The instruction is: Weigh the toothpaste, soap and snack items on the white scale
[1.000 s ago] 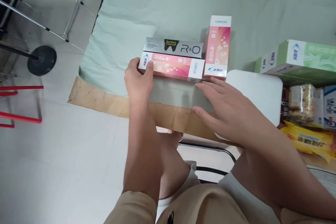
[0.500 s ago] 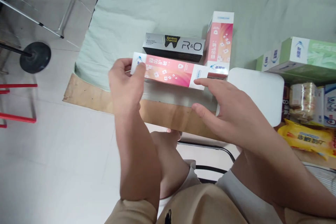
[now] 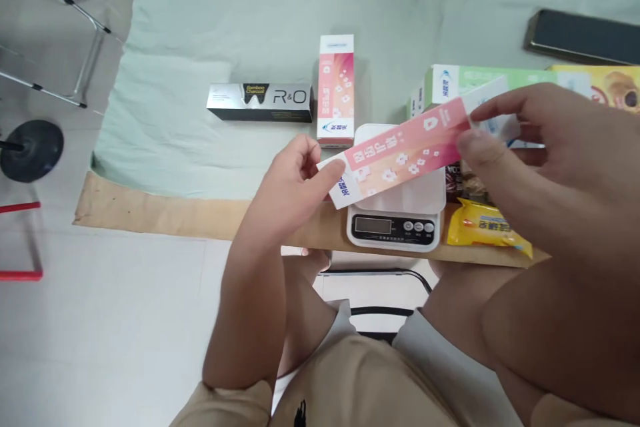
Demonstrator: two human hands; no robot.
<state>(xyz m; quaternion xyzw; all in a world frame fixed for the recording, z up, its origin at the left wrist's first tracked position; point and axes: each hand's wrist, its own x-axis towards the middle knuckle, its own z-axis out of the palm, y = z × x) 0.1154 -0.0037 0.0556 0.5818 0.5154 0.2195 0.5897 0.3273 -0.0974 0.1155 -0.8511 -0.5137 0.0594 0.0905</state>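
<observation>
the pink box (image 3: 406,151) has left its place in front of the black box (image 3: 261,102) and is now in the air, tilted, just above the white scale (image 3: 395,223), so the lifting is done. the left hand (image 3: 295,190) pinches its lower end, the right hand (image 3: 530,147) pinches the upper end; both are closed on it.

Soft, even light fills the scene, bright but without hard glare, and the shadows under the boxes on the pale green cloth (image 3: 210,27) are faint. The right hand (image 3: 540,160), close to the camera, looks large and slightly blurred. Straight lines bend a little toward the picture's edges.
</observation>
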